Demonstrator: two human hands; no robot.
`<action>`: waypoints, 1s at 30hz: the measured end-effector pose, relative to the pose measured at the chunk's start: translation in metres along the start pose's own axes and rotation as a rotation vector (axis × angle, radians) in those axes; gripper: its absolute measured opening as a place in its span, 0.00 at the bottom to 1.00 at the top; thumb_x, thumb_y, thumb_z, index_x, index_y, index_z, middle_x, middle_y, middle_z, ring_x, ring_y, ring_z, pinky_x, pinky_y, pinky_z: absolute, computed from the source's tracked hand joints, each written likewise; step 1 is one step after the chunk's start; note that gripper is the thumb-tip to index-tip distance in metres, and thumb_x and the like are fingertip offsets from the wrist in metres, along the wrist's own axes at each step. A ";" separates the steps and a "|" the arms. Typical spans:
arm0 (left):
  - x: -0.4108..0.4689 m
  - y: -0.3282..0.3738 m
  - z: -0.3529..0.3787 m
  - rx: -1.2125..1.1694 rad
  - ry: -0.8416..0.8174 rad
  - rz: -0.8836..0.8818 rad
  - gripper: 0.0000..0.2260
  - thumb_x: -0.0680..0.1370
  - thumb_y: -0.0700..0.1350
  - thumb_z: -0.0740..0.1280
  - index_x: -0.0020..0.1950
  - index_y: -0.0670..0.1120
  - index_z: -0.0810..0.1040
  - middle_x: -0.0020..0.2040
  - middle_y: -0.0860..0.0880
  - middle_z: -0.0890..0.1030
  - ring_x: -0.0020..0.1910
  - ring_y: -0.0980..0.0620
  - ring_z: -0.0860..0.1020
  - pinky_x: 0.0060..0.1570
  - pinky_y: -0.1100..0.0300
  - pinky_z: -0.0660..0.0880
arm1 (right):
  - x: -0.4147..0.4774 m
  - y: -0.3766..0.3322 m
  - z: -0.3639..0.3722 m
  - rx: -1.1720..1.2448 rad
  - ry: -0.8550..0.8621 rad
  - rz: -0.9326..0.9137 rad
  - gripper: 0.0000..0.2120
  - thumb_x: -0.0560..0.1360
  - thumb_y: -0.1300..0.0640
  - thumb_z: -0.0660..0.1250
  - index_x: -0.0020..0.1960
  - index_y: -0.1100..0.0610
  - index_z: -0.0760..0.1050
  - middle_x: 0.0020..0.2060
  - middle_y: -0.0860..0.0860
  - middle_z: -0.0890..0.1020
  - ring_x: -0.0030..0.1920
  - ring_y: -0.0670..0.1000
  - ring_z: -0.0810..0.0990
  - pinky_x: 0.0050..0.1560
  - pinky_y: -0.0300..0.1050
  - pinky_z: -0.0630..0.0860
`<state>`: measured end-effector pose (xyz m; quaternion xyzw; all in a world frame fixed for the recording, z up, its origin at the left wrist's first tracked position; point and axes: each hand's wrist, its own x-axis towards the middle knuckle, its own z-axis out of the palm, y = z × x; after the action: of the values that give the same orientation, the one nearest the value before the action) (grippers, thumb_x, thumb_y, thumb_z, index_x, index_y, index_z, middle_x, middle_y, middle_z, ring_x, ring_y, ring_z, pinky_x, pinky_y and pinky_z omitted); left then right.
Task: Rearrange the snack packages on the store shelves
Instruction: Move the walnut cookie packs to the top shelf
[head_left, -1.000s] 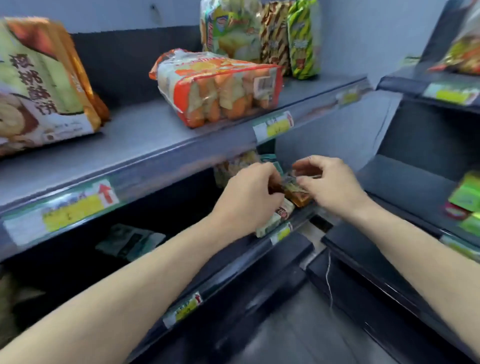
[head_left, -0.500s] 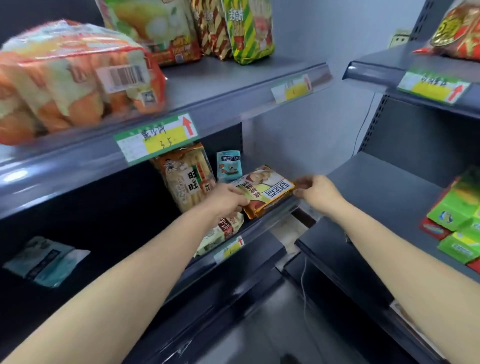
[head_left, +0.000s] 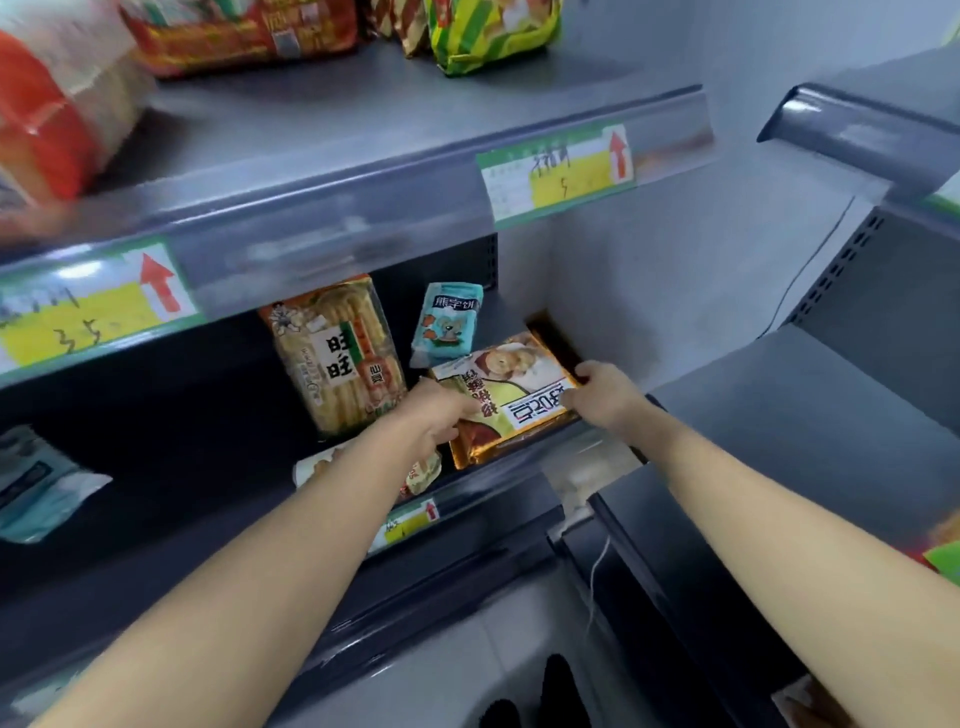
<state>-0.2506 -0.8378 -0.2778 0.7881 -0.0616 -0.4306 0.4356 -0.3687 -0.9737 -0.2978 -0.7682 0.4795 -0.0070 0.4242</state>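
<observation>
Grey metal shelf (head_left: 493, 483) — left hand (head_left: 439, 415) and right hand (head_left: 605, 392) hold flat glossy packet (head_left: 519, 384).

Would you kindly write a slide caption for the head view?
Left hand and right hand grip a gold biscuit pack on the lower shelf.

- The upper shelf (head_left: 363, 156) is grey painted metal, smooth, with a soft sheen at its front edge.
- The price label (head_left: 558, 171) is matt paper; it sits behind a clear, glossy plastic strip (head_left: 311, 244).
- The biscuit pack (head_left: 509, 384) is glossy plastic film, and its edges are shiny gold like foil.
- The cracker bag (head_left: 337, 353) is clear plastic film, smooth and shining.
- The small blue packet (head_left: 449, 325) is plastic film with a duller face.
- The green bag (head_left: 493, 31) is glossy, crinkled plastic.
- The wall (head_left: 649, 291) looks smooth and matt.
- The floor (head_left: 441, 675) is smooth with a weak shine.
</observation>
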 end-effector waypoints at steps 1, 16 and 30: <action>0.003 0.001 0.002 -0.012 0.007 -0.014 0.16 0.77 0.34 0.65 0.64 0.39 0.70 0.62 0.43 0.74 0.51 0.51 0.70 0.61 0.56 0.72 | 0.005 0.000 0.001 0.010 -0.019 0.022 0.18 0.75 0.62 0.64 0.64 0.64 0.70 0.57 0.58 0.78 0.55 0.56 0.76 0.51 0.42 0.70; 0.009 -0.001 0.013 -0.097 0.005 0.002 0.16 0.75 0.30 0.64 0.59 0.43 0.65 0.52 0.43 0.79 0.40 0.48 0.80 0.33 0.57 0.80 | 0.012 -0.003 -0.017 0.660 -0.147 0.114 0.16 0.74 0.70 0.64 0.56 0.54 0.70 0.41 0.53 0.80 0.39 0.52 0.80 0.35 0.46 0.79; -0.076 -0.006 -0.036 0.558 0.182 0.729 0.35 0.75 0.40 0.68 0.77 0.49 0.53 0.77 0.48 0.54 0.75 0.47 0.57 0.74 0.52 0.57 | -0.109 -0.043 -0.001 0.587 0.047 -0.219 0.39 0.67 0.74 0.70 0.72 0.57 0.57 0.55 0.56 0.79 0.45 0.53 0.81 0.44 0.50 0.79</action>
<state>-0.2735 -0.7755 -0.2258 0.8366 -0.4094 -0.1457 0.3335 -0.3968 -0.8856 -0.2261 -0.6595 0.3810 -0.2087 0.6135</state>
